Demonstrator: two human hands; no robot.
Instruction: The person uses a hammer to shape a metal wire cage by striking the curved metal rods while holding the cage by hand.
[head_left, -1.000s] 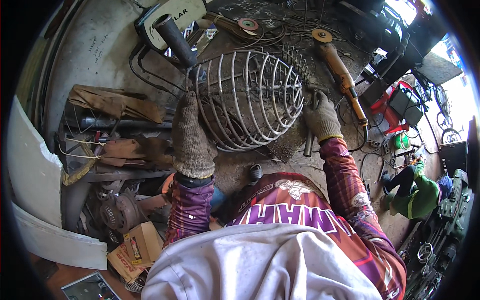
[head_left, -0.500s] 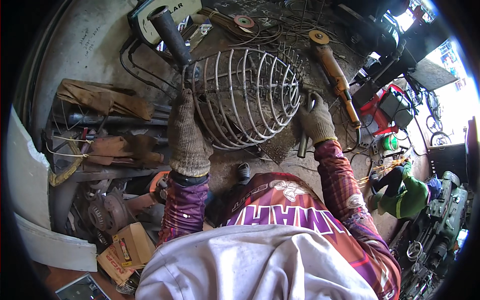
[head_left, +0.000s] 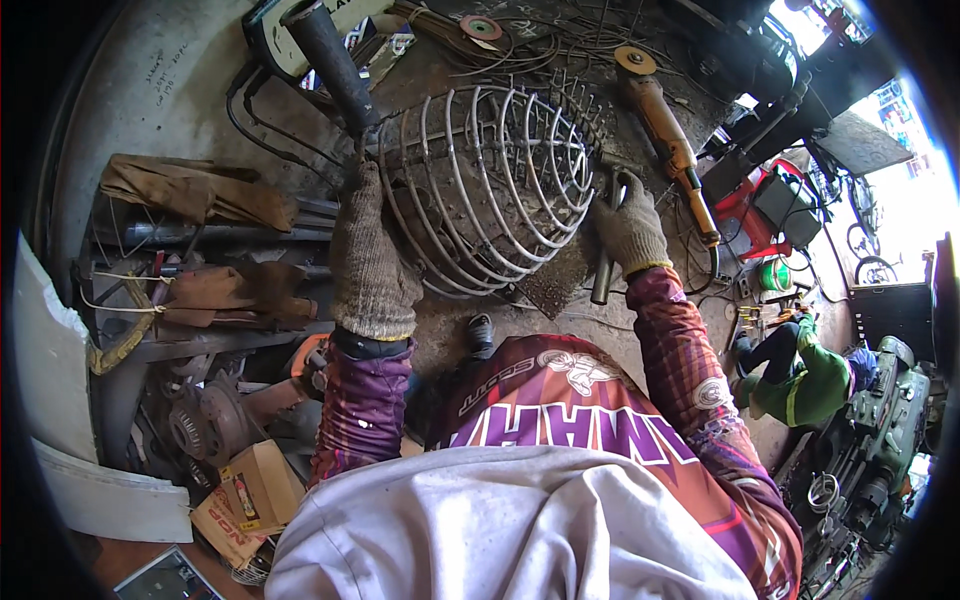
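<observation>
A rounded cage of welded metal rods [head_left: 485, 190] lies on its side in front of me, its narrow end to the right. My gloved left hand [head_left: 375, 255] closes on the rim at its wide left end, beside an upright dark pipe [head_left: 335, 75]; the fingertips are partly hidden. To the right of the narrow end, my gloved right hand [head_left: 632, 228] wraps round the grey handle of a hammer-like metal tool [head_left: 603, 280]. A crossbar shows at the tool's far end, close to the cage. Under the cage's near side is a rough rusty plate [head_left: 552, 287].
An orange angle grinder [head_left: 668, 135] lies right of the cage, its cord running toward me. Cables and a grinding disc [head_left: 481, 27] are at the back. Pipes and brown cloths [head_left: 195, 190] fill the left. A co-worker in green [head_left: 805, 380] crouches at right, near a machine [head_left: 880, 430].
The whole view has shifted slightly, moving the scene a little left and up. Both hands keep their grips. Orange sparks by the co-worker have shrunk.
</observation>
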